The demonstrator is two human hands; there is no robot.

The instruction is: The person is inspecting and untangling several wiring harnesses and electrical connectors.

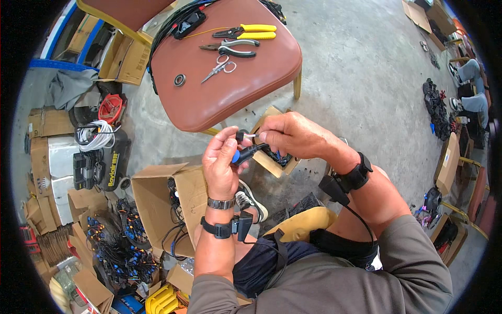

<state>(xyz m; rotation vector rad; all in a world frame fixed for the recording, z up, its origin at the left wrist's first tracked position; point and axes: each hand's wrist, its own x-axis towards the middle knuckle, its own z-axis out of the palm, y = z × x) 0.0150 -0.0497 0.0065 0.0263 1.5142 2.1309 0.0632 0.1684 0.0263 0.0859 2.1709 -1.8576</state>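
Note:
My left hand [220, 157] is closed around a black cable connector [250, 153] with a blue band. Its thumb and forefinger also pinch a small black plug piece [240, 135] above the connector. A thin pale wire or pin sticks out of that piece toward my right hand [285, 133]. The fingers of my right hand are pinched together at the pale end, and what lies between them is too small to make out. Both hands are in front of a brown padded chair [225, 97].
On the chair lie yellow-handled wire strippers [256, 32], pliers [232, 48], scissors [219, 67], a ring bearing [180, 80] and a black device [189, 23]. An open carton [277, 166] with dark parts sits below my hands. Another carton [157, 196] and tangled cables [123, 240] lie left.

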